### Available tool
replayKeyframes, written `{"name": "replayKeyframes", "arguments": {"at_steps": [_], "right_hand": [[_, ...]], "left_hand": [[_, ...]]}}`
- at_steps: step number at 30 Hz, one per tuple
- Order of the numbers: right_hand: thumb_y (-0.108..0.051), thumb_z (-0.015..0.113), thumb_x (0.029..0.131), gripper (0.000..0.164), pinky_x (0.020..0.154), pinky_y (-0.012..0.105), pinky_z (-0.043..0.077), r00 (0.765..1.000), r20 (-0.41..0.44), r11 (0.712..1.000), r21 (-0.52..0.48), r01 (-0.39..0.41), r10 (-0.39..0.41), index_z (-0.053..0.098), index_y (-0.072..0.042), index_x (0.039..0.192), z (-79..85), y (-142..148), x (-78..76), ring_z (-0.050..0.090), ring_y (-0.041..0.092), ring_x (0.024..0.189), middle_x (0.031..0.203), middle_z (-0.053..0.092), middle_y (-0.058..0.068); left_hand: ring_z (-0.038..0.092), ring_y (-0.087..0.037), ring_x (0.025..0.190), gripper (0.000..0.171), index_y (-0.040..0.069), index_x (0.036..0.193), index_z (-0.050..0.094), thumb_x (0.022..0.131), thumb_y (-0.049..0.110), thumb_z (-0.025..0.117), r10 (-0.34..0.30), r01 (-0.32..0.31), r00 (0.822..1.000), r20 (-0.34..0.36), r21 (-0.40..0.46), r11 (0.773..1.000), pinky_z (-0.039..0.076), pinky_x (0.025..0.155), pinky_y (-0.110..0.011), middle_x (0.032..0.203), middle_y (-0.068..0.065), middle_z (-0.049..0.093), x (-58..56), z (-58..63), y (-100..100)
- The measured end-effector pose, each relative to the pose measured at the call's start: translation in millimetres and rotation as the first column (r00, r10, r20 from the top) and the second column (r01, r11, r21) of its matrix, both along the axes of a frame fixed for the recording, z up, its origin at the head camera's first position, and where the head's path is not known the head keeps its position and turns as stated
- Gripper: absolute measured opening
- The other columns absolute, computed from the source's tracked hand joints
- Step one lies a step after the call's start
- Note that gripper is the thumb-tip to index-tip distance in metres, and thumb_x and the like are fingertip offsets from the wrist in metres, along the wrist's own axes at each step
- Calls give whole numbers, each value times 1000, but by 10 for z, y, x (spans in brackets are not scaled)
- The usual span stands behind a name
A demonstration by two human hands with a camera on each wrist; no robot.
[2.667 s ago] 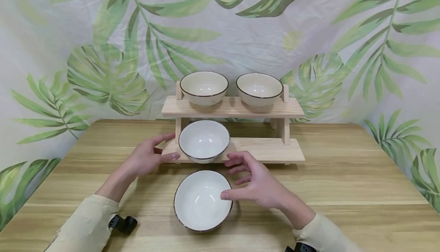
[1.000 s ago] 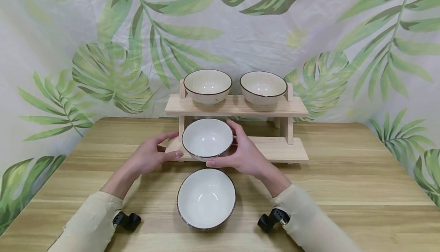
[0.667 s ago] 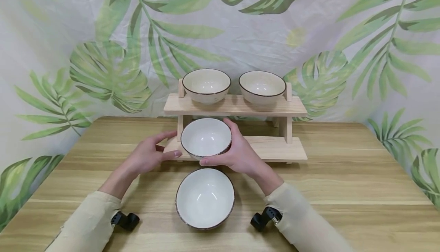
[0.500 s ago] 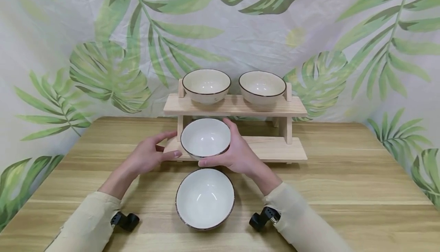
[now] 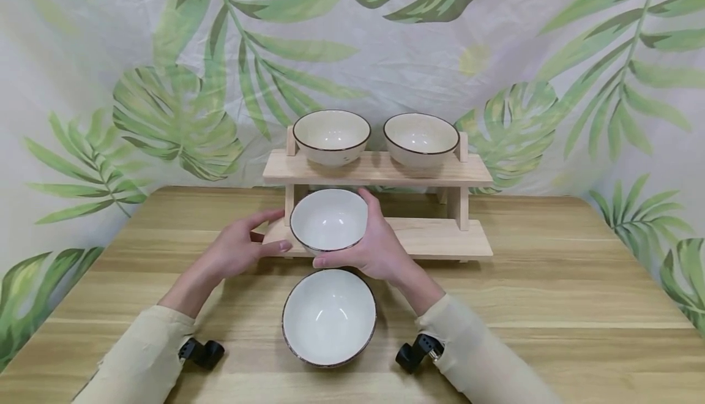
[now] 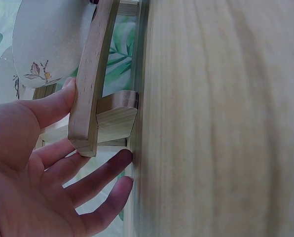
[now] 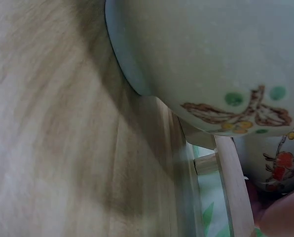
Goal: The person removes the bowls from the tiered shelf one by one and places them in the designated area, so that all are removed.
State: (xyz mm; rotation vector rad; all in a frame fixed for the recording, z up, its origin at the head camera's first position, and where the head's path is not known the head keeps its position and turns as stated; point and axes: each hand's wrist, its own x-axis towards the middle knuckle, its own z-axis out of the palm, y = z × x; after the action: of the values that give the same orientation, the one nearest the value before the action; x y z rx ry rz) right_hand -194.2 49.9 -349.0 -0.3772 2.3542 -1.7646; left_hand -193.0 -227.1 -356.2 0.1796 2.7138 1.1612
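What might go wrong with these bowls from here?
The lower-shelf bowl in the right hand is just behind the tabletop bowl, so pulling it forward might knock them together. The left hand grips the end of the lower shelf; a jolt there could shake the upper-left bowl and upper-right bowl.

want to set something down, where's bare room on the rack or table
Bare: the lower shelf right of the right hand; the table outside each sleeve. Crowded: the upper shelf with two bowls; the lower shelf's left half, with left hand and held bowl; mid-table, with the front bowl.
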Motion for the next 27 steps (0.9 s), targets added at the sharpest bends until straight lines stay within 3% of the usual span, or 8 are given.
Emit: {"name": "replayKeyframes", "arguments": {"at_steps": [15, 21, 27], "right_hand": [[-27, 106, 61, 141, 114, 47, 47, 999, -35, 999, 13, 41, -41, 15, -28, 169, -1, -37, 30, 61, 25, 130, 152, 52, 3], [-28, 104, 64, 134, 111, 46, 50, 996, -77, 999, 26, 39, -37, 20, -24, 167, -5, -31, 40, 64, 25, 127, 149, 54, 4], [-27, 103, 65, 132, 112, 47, 50, 998, -63, 999, 30, 21, -19, 19, -24, 167, 2, 7, 46, 63, 26, 128, 151, 52, 5]], "left_hand": [[62, -45, 135, 82, 20, 163, 44, 95, 48, 79, 7, -7, 1000, 2, 9, 1000, 56, 97, -46, 166, -24, 42, -3, -1, -7], [64, -44, 133, 81, 20, 163, 44, 95, 47, 79, 3, -3, 1000, -2, 12, 1000, 57, 96, -45, 165, -24, 43, -5, -1, -11], [64, -44, 132, 81, 20, 162, 45, 95, 46, 79, 4, -4, 1000, -1, 18, 1000, 57, 96, -45, 164, -23, 44, -7, -14, -12]]}}
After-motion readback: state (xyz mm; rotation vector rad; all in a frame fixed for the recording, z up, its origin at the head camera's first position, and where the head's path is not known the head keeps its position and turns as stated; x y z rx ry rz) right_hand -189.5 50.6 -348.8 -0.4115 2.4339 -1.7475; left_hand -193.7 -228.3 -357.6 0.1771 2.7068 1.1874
